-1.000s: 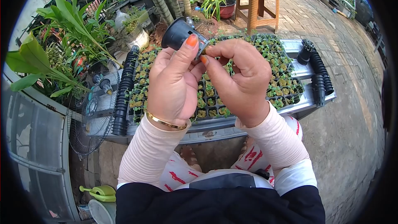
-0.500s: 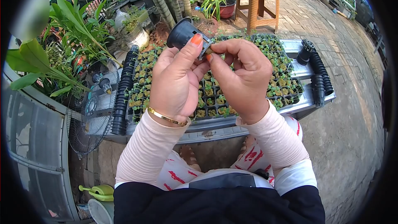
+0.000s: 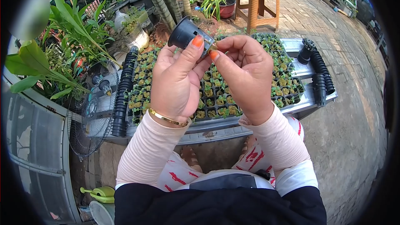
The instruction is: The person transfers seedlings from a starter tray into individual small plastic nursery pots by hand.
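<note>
On our table (image 3: 290,45) we see seedling trays (image 3: 199,119) between stacks of pots (image 3: 125,96). Our left hand (image 3: 175,79) curls thumb and fingers round a tilted black pot (image 3: 183,33), above the trays. Our right hand (image 3: 246,75) pinches thumb and forefinger on a small brownish plug (image 3: 213,48) at its narrow end.

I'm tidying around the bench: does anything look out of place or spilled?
Mildly odd: a fan sits beside leafy plants, left of the seedlings, an unusual spot. The black pot is tilted, but held by the left hand. No obvious spill shows.
</note>
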{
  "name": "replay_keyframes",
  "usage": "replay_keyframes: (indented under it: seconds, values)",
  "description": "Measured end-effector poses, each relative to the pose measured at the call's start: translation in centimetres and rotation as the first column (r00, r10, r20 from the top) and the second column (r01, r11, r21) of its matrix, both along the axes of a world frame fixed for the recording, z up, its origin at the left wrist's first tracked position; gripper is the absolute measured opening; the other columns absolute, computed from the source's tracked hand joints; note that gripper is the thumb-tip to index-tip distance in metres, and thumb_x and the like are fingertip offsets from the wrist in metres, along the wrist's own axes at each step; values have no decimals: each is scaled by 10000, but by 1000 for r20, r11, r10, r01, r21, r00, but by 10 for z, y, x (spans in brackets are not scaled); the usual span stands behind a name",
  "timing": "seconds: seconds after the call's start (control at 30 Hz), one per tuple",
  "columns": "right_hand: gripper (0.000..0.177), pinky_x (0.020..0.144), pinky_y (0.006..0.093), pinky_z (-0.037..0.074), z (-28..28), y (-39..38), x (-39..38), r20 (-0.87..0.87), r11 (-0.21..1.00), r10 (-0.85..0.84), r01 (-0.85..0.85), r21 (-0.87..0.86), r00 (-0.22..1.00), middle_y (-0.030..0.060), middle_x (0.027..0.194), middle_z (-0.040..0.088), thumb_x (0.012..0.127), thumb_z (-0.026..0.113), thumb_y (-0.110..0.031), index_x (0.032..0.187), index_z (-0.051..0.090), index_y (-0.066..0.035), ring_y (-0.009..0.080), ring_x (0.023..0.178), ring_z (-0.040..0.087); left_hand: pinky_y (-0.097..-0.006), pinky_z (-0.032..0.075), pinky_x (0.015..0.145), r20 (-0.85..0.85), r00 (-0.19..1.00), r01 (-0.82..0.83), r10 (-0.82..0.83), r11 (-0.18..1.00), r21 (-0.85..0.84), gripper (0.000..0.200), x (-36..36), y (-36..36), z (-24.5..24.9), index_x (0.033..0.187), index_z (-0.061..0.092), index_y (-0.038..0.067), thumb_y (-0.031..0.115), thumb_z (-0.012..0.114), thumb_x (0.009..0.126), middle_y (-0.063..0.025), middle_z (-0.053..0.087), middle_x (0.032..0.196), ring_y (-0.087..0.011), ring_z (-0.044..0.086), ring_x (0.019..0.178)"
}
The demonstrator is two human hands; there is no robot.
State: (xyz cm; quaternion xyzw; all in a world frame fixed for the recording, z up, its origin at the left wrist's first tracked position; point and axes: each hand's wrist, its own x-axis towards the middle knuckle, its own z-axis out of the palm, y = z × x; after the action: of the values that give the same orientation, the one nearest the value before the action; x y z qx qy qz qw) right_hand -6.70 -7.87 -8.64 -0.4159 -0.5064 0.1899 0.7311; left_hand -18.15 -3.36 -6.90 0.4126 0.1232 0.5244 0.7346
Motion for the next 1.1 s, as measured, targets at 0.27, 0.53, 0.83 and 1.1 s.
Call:
replay_keyframes:
  seconds: [0.27,0.53,0.83,1.1]
  values:
    - [162,610,156,430,3,-6,-1,-104,998,62,-62,2,993,32,826,610,786,616,14,939,566,35,39,702,541,-357,469,851,-24,1000,8,-8,1000,10,372,-1,-2,4,1123,384,11,42,613,831,-105,545,1036,-197,563,941]
    - [330,713,203,444,13,-12,15,-394,907,382,-420,-11,836,86,907,597,765,608,-6,1068,495,60,99,806,559,-310,430,899,-121,992,70,-45,974,215,569,-6,1,9,1285,292,-8,-6,611,814,-99,505,1108,-167,511,1020]
    - [388,683,185,445,15,-7,15,-414,891,424,-453,30,806,85,906,583,738,597,59,1102,466,60,98,773,563,-321,433,929,-301,949,68,98,866,496,572,-9,11,11,1288,308,9,30,619,809,-187,492,1221,-228,509,1110]
    - [431,659,177,443,12,-6,22,-184,941,317,-333,-63,930,85,997,578,711,581,107,1127,499,35,62,712,519,-277,451,878,-322,929,53,181,798,601,484,-9,1,10,1219,372,18,-20,612,800,-77,531,1130,-153,540,1022]
